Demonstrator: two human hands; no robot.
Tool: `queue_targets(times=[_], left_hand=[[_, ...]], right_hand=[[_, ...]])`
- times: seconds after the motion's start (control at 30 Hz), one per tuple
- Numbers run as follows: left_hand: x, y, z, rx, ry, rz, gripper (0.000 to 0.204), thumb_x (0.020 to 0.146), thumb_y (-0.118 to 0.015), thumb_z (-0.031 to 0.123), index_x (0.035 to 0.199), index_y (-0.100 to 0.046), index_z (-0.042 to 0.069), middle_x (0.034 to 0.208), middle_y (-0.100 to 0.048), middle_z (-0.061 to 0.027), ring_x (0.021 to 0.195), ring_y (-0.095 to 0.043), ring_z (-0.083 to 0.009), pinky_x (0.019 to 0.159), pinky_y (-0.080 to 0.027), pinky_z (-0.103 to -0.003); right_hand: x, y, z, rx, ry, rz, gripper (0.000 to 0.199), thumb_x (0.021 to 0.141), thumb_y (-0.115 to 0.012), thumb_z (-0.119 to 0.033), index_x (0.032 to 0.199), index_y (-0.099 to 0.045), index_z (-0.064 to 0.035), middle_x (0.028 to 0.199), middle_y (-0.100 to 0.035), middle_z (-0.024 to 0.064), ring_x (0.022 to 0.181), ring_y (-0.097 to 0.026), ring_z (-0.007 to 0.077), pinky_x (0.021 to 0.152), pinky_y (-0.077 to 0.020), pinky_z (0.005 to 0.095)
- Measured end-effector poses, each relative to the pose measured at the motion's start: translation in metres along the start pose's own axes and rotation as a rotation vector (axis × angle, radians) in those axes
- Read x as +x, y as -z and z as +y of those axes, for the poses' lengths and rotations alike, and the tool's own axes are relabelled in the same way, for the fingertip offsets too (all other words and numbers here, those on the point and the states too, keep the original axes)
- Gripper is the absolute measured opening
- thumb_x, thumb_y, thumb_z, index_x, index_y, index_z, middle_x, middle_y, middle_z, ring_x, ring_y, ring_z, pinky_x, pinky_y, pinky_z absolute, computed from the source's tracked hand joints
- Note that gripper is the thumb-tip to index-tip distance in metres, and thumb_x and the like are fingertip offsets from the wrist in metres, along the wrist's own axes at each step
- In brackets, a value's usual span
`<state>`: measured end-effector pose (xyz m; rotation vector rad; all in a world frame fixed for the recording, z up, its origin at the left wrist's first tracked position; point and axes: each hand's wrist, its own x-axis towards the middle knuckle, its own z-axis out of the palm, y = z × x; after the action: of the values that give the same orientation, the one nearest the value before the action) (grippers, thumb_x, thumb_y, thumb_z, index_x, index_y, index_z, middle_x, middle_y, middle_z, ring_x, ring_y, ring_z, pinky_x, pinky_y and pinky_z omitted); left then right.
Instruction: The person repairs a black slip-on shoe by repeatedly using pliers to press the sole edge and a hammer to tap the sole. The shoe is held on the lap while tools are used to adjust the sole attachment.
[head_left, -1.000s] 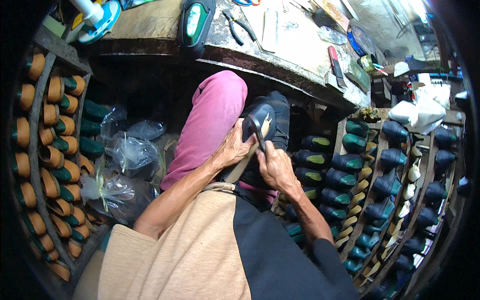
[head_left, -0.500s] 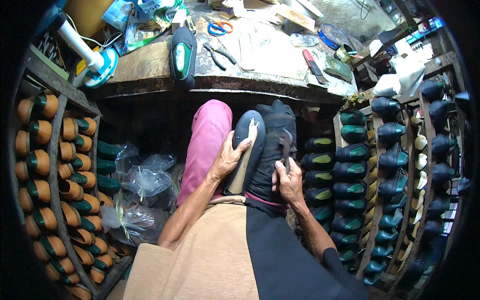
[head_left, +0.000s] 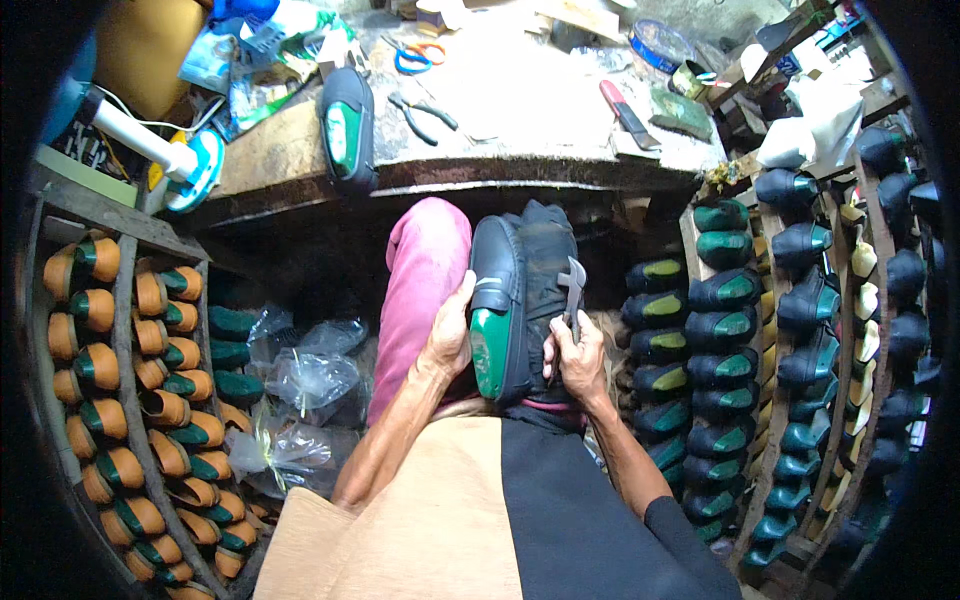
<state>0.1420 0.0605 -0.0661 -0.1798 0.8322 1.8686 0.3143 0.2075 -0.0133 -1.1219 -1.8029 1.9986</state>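
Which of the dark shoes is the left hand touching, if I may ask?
The dark shoe beside the pink trouser leg, held at its side by the left hand; no hand touches the others.

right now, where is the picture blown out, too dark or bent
Head view: glare whitens the middle of the workbench; head view: deep shadow darkens the space beneath it; head view: fisheye distortion bows its front edge and the left wooden rack; head view: the held loafer looks fairly sharp.

A workbench (head_left: 540, 140) bears a dark shoe (head_left: 352, 130), pliers (head_left: 408, 106), scissors (head_left: 412, 60), red-handled blade (head_left: 627, 112).
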Motion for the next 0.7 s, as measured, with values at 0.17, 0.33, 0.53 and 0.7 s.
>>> queue_targets(times=[0.17,0.33,0.53,0.7], left_hand=[[-0.002,-0.018,0.015,0.2,-0.179,0.023,0.052,0.122,-0.06,0.04,0.157,-0.058,0.002,0.132,-0.072,-0.0086,0.116,-0.069,-0.0163,0.103,-0.058,-0.038],[-0.006,-0.035,0.032,0.38,-0.109,0.08,0.082,0.106,-0.085,0.037,0.165,-0.044,-0.001,0.146,-0.066,-0.0137,0.128,-0.066,-0.0216,0.111,-0.056,-0.038],[-0.013,-0.032,0.03,0.492,-0.16,0.066,0.082,0.106,-0.085,0.028,0.168,-0.04,-0.001,0.151,-0.063,-0.0152,0.134,-0.064,-0.0224,0.116,-0.053,-0.04],[-0.013,-0.031,0.03,0.493,-0.127,0.105,0.084,0.106,-0.085,0.026,0.17,-0.038,-0.002,0.154,-0.061,-0.0159,0.138,-0.061,-0.0238,0.12,-0.051,-0.04]], right_hand=[[0.005,0.0,-0.003,0.003,-0.041,-0.033,0.022,0.118,-0.064,-0.022,0.105,-0.06,-0.0041,0.07,-0.065,0.007,0.05,-0.062,0.0161,0.046,-0.051,0.0314],[0.014,0.004,-0.005,0.094,-0.109,-0.092,0.021,0.118,-0.065,-0.022,0.111,-0.061,-0.0025,0.071,-0.068,0.0091,0.049,-0.064,0.017,0.044,-0.0505,0.0318],[0.008,0.005,-0.018,0.161,-0.159,-0.084,0.028,0.121,-0.058,-0.026,0.117,-0.065,0.0002,0.073,-0.072,0.0123,0.047,-0.064,0.0175,0.042,-0.0477,0.0289],[0.017,-0.001,-0.037,0.088,-0.142,-0.281,0.025,0.12,-0.057,-0.022,0.116,-0.066,0.0008,0.071,-0.069,0.011,0.05,-0.065,0.0167,0.043,-0.0479,0.0298]])
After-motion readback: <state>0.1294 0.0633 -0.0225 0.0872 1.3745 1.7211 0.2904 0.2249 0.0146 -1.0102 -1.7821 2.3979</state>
